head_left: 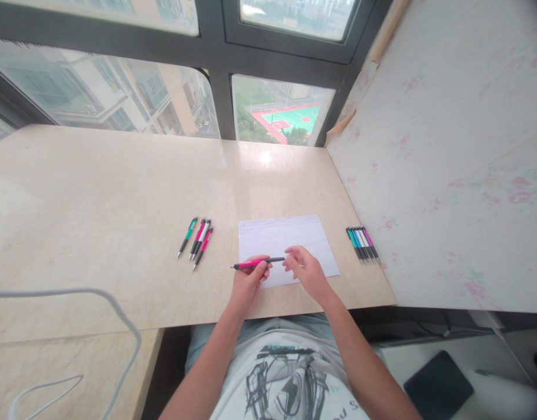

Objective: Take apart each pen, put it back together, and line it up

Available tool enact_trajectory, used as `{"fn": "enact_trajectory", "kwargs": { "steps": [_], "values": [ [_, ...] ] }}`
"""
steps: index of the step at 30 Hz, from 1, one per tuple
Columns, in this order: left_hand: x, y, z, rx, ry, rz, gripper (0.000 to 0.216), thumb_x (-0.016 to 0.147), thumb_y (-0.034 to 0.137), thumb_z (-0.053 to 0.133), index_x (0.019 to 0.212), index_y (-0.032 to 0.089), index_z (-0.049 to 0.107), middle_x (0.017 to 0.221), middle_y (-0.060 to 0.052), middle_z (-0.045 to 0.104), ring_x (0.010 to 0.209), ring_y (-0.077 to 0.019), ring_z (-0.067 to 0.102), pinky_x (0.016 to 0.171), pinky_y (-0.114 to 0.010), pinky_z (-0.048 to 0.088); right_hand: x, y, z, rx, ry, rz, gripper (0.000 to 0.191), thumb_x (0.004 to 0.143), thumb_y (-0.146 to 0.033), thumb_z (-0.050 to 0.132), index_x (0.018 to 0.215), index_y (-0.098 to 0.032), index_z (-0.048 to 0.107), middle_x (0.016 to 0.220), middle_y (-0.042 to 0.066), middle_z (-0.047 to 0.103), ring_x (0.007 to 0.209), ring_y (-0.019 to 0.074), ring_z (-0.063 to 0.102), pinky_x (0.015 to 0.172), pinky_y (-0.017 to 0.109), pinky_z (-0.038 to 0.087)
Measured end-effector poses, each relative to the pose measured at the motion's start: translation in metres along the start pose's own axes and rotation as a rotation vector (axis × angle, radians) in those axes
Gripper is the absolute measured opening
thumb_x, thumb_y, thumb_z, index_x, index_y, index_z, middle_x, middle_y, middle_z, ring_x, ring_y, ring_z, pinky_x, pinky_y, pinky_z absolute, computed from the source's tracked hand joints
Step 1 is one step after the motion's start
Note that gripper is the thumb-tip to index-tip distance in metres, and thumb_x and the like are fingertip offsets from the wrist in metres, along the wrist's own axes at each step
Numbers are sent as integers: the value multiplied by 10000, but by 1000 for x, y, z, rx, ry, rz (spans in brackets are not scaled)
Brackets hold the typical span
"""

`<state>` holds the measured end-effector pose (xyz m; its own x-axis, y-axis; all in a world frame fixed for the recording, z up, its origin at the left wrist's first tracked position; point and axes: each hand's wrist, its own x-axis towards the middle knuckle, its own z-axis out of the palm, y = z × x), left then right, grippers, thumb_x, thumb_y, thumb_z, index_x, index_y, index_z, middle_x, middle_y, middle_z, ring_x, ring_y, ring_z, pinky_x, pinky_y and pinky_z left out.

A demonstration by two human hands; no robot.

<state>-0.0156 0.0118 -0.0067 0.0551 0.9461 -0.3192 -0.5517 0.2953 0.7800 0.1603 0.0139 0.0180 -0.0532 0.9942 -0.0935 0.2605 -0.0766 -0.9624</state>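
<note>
Pink pen (252,264) in curled left hand (249,281)

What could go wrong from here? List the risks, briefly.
The pink pen could slip and mark the sheet below, since only the left hand clearly grips it. Its dark end points at the right hand, so it might poke that hand. The four loose pens on the left could roll if bumped.

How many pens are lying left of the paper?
4: a green pen farthest left, then a pink pen, a white pen, and a second pink pen nearest the paper.
</note>
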Motion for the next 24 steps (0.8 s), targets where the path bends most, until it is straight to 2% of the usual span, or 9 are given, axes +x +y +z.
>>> {"fn": "enact_trajectory", "kwargs": {
  "steps": [2, 4, 7, 9, 11, 16, 21, 24],
  "values": [
    [0, 0, 0, 0, 0, -3, 309, 697, 293, 832, 937, 121, 739, 739, -57, 699, 599, -80, 549, 511, -175, 403, 0, -1, 0, -39, 2, 0, 303, 935, -432, 514, 820, -187, 652, 683, 15, 650, 638, 153, 605, 567, 262, 455],
    [0, 0, 0, -4, -4, -3, 315, 696, 295, 834, 940, 119, 740, 742, -60, 702, 600, -80, 547, 511, -174, 403, 1, -2, 0, -68, 16, -26, 315, 933, -410, 523, 749, -187, 647, 659, 13, 640, 629, 149, 599, 599, 273, 463],
    [1, 0, 1, -16, -4, 2, 310, 687, 295, 841, 923, 119, 743, 728, -53, 697, 598, -79, 550, 519, -175, 412, 1, -1, 0, -17, 23, -43, 186, 878, -362, 603, 889, -192, 678, 812, 36, 687, 731, 170, 645, 621, 274, 490],
    [1, 1, 1, -19, -2, 2, 306, 683, 290, 844, 917, 120, 743, 721, -49, 695, 598, -78, 552, 523, -174, 415, 1, -1, 1, 57, 17, -22, 237, 844, -354, 639, 1025, -201, 655, 882, 43, 689, 778, 183, 662, 581, 261, 495],
    [2, 1, 1, -17, -3, 3, 311, 681, 288, 846, 920, 120, 742, 722, -49, 697, 597, -77, 554, 523, -172, 413, 2, 0, 3, 125, 16, 14, 295, 848, -376, 635, 1088, -206, 608, 850, 32, 679, 732, 176, 658, 514, 241, 472],
    [3, -1, -1, -35, 1, 4, 300, 689, 278, 843, 921, 116, 743, 731, -51, 700, 599, -76, 564, 537, -176, 425, 5, 0, 8, 160, 101, 70, 247, 873, -436, 606, 825, -194, 595, 634, -14, 611, 518, 116, 541, 449, 225, 396],
    [6, -4, -4, -81, 35, 23, 281, 708, 257, 833, 930, 111, 739, 745, -50, 689, 595, -62, 550, 524, -163, 415, 8, 9, 6, 220, 152, 54, 201, 834, -385, 646, 889, -195, 615, 712, 12, 680, 601, 151, 634, 524, 258, 476],
    [9, -4, -5, -115, 43, 19, 291, 704, 255, 836, 936, 111, 735, 752, -50, 682, 597, -55, 549, 521, -155, 413, 18, 16, 4, 108, 158, 42, 159, 854, -336, 595, 923, -193, 613, 758, 32, 713, 658, 178, 686, 567, 278, 507]
  ]
}}
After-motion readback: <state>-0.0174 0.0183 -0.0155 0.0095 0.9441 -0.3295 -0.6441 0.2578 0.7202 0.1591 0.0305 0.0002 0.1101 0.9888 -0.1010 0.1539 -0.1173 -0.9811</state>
